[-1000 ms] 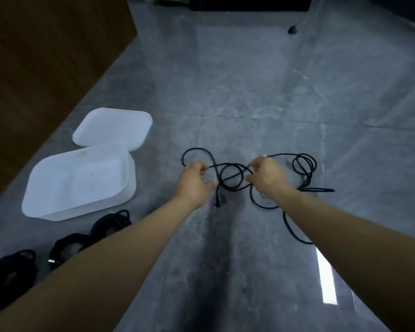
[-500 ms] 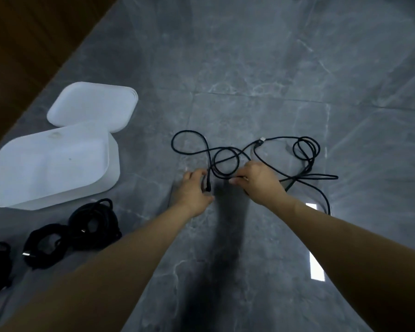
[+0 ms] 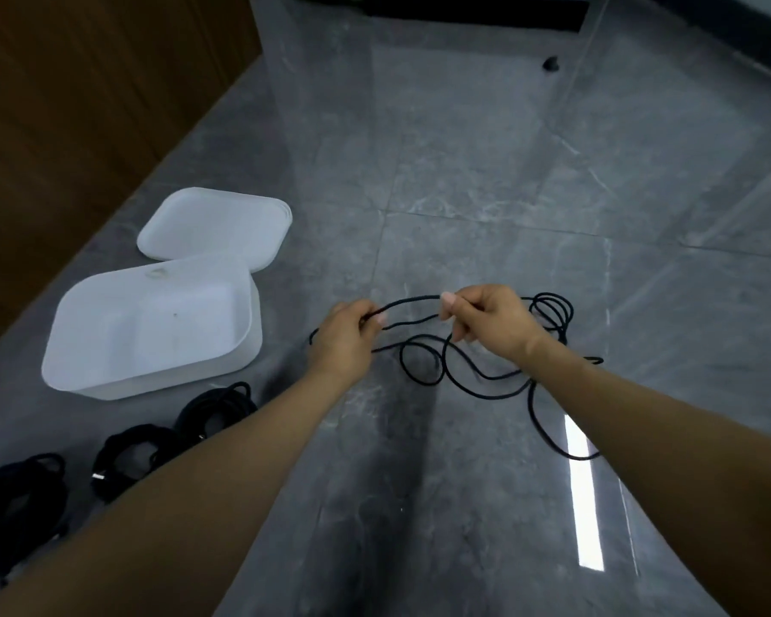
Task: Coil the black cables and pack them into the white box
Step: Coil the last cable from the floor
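A long loose black cable [image 3: 477, 385] lies in tangled loops on the grey tile floor. My left hand [image 3: 346, 338] grips one stretch of it and my right hand [image 3: 486, 320] pinches it a short way along, so a short span hangs between them above the floor. The open white box [image 3: 250, 331] stands to the left with nothing inside. Three coiled black cable bundles [image 3: 214, 409] [image 3: 130, 452] [image 3: 19, 496] lie in a row in front of the box, the nearest partly hidden by my left forearm.
The box's white lid [image 3: 217, 227] lies flat behind the box. A brown wooden panel [image 3: 85, 95] runs along the left. A small black object [image 3: 551, 63] sits far back on the floor. A bright light reflection [image 3: 584, 492] shows on the tiles at right.
Both hands have risen from the floor with the cable, drawing a span of it up between them. The head view has tilted up and shifted.
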Demonstrator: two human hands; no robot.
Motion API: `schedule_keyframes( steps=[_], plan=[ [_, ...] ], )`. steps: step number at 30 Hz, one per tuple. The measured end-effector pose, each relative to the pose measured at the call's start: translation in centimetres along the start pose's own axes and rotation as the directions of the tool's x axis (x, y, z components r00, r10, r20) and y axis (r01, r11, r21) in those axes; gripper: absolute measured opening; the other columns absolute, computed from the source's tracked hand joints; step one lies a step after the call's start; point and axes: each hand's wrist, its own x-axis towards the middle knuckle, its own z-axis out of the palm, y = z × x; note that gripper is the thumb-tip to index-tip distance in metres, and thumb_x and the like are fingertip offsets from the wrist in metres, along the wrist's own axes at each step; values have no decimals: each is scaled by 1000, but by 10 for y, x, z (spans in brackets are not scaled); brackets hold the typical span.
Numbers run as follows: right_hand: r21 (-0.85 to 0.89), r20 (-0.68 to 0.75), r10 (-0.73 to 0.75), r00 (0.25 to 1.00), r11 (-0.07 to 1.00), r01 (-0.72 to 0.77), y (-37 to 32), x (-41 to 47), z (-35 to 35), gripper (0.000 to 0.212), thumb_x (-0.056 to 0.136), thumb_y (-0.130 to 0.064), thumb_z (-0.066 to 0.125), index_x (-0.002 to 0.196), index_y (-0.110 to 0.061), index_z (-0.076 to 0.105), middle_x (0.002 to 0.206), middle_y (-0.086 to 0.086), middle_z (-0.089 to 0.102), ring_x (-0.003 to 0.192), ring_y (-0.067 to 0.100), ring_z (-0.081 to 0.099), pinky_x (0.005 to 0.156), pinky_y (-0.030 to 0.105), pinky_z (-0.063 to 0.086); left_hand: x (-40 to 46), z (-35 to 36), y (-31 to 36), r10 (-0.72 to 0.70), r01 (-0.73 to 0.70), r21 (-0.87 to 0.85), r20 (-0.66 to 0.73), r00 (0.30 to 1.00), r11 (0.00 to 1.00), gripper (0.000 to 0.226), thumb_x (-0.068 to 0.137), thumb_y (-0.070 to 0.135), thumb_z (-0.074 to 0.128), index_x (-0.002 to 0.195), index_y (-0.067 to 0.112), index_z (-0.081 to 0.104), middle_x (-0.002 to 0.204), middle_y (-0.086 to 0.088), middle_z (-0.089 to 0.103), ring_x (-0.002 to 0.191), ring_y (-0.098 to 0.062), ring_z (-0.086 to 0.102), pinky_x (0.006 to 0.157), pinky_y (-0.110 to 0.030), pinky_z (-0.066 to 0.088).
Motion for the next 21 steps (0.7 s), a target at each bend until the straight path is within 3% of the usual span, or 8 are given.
schedule_keyframes(
  steps=[3,5,9,12,16,19,21],
  plan=[
    [-38,-19,56,998,998,-57,-13,-3,4,35,96,-36,49,71,-16,64,51,3,59,44,9,53,57,21,43,-3,-19,4,-24,21,-63,-51,998,998,17,94,27,55,78,23,57,71,1,57,71,-21,58,65,-33,46],
    [-33,-81,82,993,996,-85,-23,-2,7,37,97,-38,47,74,-13,63,50,3,58,45,13,51,57,24,43,-4,-29,6,-23,15,-131,-65,998,991,10,94,18,56,93,13,65,69,3,58,73,-22,62,69,-32,49],
    [-14,-134,98,986,995,-101,-39,-5,6,37,97,-36,46,74,-12,61,52,5,57,40,8,49,54,22,42,-4,-47,4,-102,70,-307,-90,991,949,25,95,9,52,118,7,61,71,4,53,72,-18,61,74,-27,50],
    [-111,21,80,997,991,-77,-46,-11,7,34,97,-32,47,78,-10,64,57,4,59,45,6,51,57,18,45,-4,-55,0,-163,123,-374,-77,984,919,19,96,8,50,109,4,63,74,-1,59,64,-8,58,73,-27,50],
    [-226,234,78,969,974,-23,-57,-17,18,29,95,-29,52,93,-9,72,66,-3,63,56,1,54,64,14,47,-7,-55,-2,-226,191,-512,-7,974,838,18,98,12,47,108,5,60,74,0,59,67,-7,58,81,-30,50],
    [-257,324,55,944,966,32,-62,-21,31,25,92,-24,59,93,-4,73,78,0,70,63,-4,57,66,9,46,-9,-54,5,-132,119,-532,13,991,838,18,96,10,50,110,3,60,81,2,59,76,-9,58,73,-12,46],
    [-253,382,70,922,967,31,-64,-23,37,24,90,-20,62,94,1,73,71,-11,69,63,-9,58,67,5,45,-11,-53,11,-67,70,-536,24,997,841,14,95,9,53,106,7,61,90,1,60,86,-12,57,70,-4,44]
  ],
)
